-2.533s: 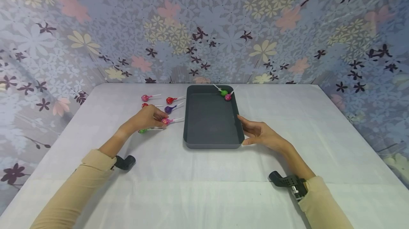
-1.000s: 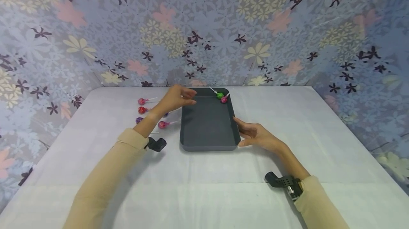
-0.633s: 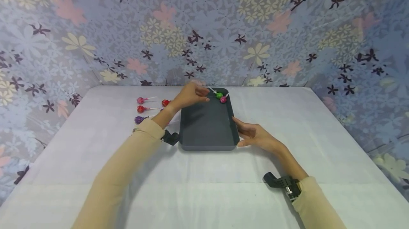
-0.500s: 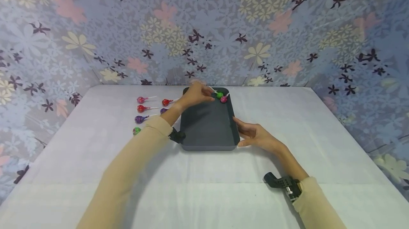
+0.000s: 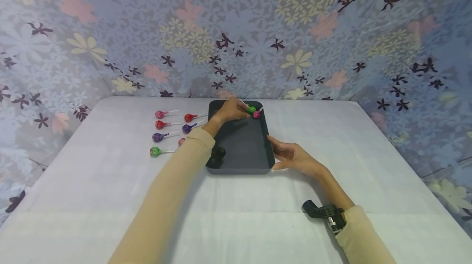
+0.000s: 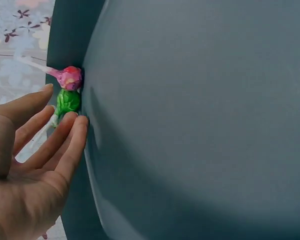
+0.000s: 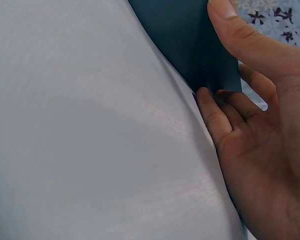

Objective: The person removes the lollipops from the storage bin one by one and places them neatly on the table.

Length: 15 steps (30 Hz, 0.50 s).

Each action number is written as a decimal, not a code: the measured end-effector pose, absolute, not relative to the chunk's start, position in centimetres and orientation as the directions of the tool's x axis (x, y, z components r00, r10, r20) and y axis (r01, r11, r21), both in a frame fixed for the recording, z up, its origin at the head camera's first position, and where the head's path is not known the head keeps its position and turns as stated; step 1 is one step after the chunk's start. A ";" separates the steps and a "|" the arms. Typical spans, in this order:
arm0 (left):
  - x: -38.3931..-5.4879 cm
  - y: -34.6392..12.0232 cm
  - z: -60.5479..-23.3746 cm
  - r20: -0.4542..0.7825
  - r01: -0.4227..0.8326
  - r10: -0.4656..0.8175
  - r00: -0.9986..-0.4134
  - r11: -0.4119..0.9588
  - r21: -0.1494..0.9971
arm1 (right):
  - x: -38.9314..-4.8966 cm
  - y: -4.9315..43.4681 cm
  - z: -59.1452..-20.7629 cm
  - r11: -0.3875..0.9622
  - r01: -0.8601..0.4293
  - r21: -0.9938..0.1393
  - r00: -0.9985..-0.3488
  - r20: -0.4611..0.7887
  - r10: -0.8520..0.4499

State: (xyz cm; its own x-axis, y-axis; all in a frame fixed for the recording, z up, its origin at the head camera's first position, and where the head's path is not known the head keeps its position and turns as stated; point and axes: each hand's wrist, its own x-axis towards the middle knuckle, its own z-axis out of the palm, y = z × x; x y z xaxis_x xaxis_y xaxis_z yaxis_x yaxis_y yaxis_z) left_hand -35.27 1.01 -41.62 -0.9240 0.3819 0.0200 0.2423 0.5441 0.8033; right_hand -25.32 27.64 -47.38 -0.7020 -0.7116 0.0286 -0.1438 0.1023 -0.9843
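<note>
My left hand (image 5: 233,109) reaches into the far end of a dark grey tray (image 5: 243,149). Its fingers are spread around the stick side of a green-wrapped lollipop (image 6: 68,101), the fingertips right at the candy and the thumb apart from it. Against that candy lies a pink lollipop (image 6: 70,78), its stick leaning over the tray wall; in the head view this pink lollipop (image 5: 256,114) is in the far right corner. My right hand (image 5: 295,158) rests at the tray's right side, fingertips on the outer wall (image 7: 202,55) and thumb by the near corner, fingers loosely bent.
Left of the tray, several lollipops lie in two columns on the white cloth, among them a red one (image 5: 190,117), a purple one (image 5: 158,137) and a green one (image 5: 155,151). My left forearm partly covers a pink one (image 5: 181,141). A flowered backdrop (image 5: 236,30) stands behind.
My left hand has left the pink lollipop on the cloth and moved right, over the tray, to the green lollipop in its far corner. The right hand has stayed at the tray's side.
</note>
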 end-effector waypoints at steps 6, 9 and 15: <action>-35.5 1.7 -41.7 -0.012 0.176 0.368 -0.930 0.474 0.863 | -25.4 27.7 -47.3 0.098 -0.178 -0.979 -0.690 0.053 -0.721; -35.6 2.2 -41.8 -0.011 0.169 0.366 -0.931 0.456 0.874 | -25.4 27.7 -47.2 0.094 -0.170 -0.981 -0.694 0.051 -0.718; -36.0 2.9 -42.4 -0.027 0.167 0.360 -0.932 0.496 0.852 | -25.1 27.5 -47.2 0.094 -0.149 -0.984 -0.699 0.038 -0.714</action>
State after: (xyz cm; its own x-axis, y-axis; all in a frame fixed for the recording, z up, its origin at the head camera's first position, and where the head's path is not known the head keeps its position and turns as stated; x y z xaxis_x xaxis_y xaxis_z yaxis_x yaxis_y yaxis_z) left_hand -35.96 2.88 -42.38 -0.9324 0.3603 -0.0266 0.1675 0.4962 0.8519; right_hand -25.08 27.50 -47.18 -0.6991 -0.7140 0.0376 -0.1487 0.0937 -0.9844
